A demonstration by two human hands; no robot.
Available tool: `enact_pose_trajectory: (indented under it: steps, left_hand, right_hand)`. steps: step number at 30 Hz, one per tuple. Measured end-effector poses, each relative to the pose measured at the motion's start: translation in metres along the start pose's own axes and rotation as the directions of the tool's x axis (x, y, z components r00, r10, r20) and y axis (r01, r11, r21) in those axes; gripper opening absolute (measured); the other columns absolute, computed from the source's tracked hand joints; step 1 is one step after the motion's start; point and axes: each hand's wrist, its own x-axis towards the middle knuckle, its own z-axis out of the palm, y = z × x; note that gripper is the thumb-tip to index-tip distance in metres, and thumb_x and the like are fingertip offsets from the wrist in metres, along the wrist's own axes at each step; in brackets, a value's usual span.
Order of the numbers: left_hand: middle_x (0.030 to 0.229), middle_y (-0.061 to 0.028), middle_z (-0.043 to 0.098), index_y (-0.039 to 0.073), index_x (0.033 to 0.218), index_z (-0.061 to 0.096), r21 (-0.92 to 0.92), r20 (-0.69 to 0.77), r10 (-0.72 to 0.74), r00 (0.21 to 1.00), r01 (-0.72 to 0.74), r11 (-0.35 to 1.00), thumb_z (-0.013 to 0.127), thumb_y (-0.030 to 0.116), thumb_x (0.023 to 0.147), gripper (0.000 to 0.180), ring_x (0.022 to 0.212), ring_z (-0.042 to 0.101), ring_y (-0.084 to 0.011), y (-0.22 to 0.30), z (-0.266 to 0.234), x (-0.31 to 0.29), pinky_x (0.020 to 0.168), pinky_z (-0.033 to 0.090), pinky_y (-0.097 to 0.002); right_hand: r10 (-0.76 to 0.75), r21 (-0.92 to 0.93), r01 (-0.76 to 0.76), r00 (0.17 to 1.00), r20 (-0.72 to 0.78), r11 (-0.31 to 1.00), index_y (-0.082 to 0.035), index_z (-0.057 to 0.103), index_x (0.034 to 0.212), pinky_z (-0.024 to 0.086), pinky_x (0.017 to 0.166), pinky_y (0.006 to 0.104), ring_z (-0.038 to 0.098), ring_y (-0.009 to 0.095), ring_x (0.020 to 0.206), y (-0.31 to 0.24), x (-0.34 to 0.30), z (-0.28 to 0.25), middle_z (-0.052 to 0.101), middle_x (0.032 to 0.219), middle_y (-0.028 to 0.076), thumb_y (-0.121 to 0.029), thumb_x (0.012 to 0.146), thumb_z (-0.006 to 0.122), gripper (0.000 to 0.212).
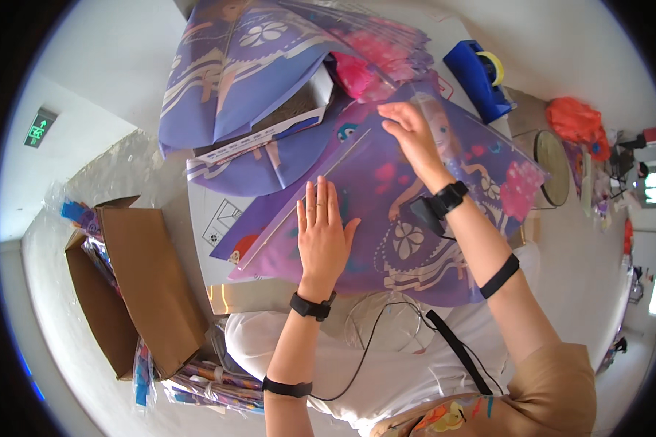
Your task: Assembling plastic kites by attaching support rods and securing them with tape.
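Observation:
Before me on the table lies a purple sheet (364, 240) printed with a doll-like figure and pink flowers. A thin white rod or strip (288, 216) runs slantwise along its left edge. My left hand (323, 233) lies flat at that edge, fingers stretched out, fingertips by the strip. Farther up and to the right, my right hand (410, 131) is over the sheet near the printed face, its fingers extended and slightly bent. Neither hand holds anything. Whether the right palm touches the sheet I cannot tell.
Several similar sheets (248, 65) drape over an open carton (313, 102) at the table's far side. A blue tape dispenser (477, 80) stands at the far right. On the left is a cardboard box (153, 284), with wrapped bundles (219, 386) beside it. A round stool (552, 169) stands right.

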Motion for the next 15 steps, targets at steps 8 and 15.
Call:
enact_pose_trajectory:
  steps: [8,15]
  left_hand:
    - [0.155,-0.0143,0.032,0.000,0.146,0.036,0.127,0.103,0.051,0.993,-0.064,0.990,0.065,0.037,0.088,0.075,0.146,0.024,-0.0337,0.011,-0.011,-0.005,0.116,0.022,-0.0534]
    - [0.159,-0.0139,0.023,-0.002,0.146,0.033,0.152,0.314,-0.104,0.944,0.058,0.987,0.069,0.029,0.086,0.077,0.148,0.016,-0.0346,0.017,-0.032,-0.026,0.114,0.019,-0.0628]
  right_hand:
    - [-0.425,-0.689,0.009,0.793,-0.437,0.725,-0.002,0.063,0.114,0.045,0.094,0.0358,0.060,0.026,0.112,-0.047,0.029,-0.232,0.065,0.117,0.013,-0.030,0.093,0.062,0.036]
    - [0.247,-0.630,-0.471,0.876,-0.413,0.617,0.002,0.068,0.111,0.044,0.093,0.0309,0.061,0.019,0.105,-0.048,0.046,-0.304,0.069,0.110,0.011,-0.039,0.094,0.061,0.045]
